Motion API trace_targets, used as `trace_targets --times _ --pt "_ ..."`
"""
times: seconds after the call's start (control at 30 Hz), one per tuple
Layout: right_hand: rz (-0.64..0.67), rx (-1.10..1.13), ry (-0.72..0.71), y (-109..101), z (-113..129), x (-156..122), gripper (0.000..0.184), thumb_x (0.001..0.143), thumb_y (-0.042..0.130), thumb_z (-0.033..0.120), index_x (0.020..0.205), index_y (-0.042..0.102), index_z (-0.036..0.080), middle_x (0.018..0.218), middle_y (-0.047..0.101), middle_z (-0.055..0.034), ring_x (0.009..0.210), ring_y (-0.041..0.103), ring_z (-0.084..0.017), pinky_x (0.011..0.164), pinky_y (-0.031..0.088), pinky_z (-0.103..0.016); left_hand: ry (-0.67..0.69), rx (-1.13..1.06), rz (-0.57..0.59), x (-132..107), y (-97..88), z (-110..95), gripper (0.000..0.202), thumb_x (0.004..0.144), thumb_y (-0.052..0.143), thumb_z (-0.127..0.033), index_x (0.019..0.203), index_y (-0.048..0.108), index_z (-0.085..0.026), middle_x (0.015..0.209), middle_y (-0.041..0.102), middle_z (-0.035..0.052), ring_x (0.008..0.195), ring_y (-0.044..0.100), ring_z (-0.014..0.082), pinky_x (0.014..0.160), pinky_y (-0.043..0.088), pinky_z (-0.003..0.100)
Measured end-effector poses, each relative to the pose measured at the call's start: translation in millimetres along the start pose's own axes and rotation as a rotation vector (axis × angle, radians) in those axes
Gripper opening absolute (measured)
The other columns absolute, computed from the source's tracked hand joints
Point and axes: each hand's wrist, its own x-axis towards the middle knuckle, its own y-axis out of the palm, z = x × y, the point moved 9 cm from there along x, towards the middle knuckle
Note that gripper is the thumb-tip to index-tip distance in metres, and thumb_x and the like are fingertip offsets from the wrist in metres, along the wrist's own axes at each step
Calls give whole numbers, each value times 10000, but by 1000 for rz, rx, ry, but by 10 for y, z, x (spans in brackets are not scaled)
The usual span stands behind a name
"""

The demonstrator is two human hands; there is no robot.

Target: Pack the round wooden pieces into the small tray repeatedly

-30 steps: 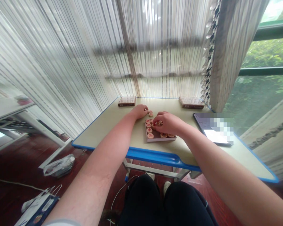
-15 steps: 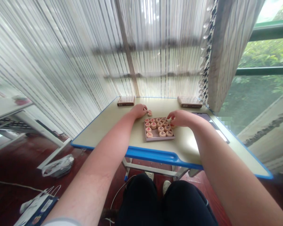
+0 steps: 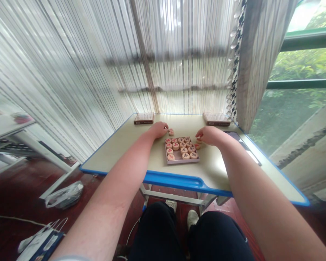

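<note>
Beige desk (image 3: pixel 119 152) w/ blue rim by curtains (image 3: pixel 97 65); hands apart, grip unclear.

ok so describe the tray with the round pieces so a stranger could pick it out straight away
On the blue-edged desk by the window, look between the person's left hand and right hand. The shallow square tray lies there, filled with rows of round wooden pieces; the two flat brown boxes at the far edge show none.
</note>
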Motion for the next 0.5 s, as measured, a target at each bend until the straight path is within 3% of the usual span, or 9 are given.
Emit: trace_targets --times 0.23,0.5 --pt "60 -30 -24 68 27 -34 342 724 590 203 1043 703 254 965 713 -33 775 640 -185 642 464 -254 13 -18 -6 5 9 3 327 784 474 -243 1025 683 -169 997 683 71 914 616 187 823 473 256" --pt "-23 45 -15 -28 -1 -16 392 716 606 229 1103 669 220 1034 692 -52 806 636 -176 649 469 -238 3 -9 -3 1 5 -3 326 786 473 -247 1025 682 -175 1007 682 66 921 615 185 816 476 253"
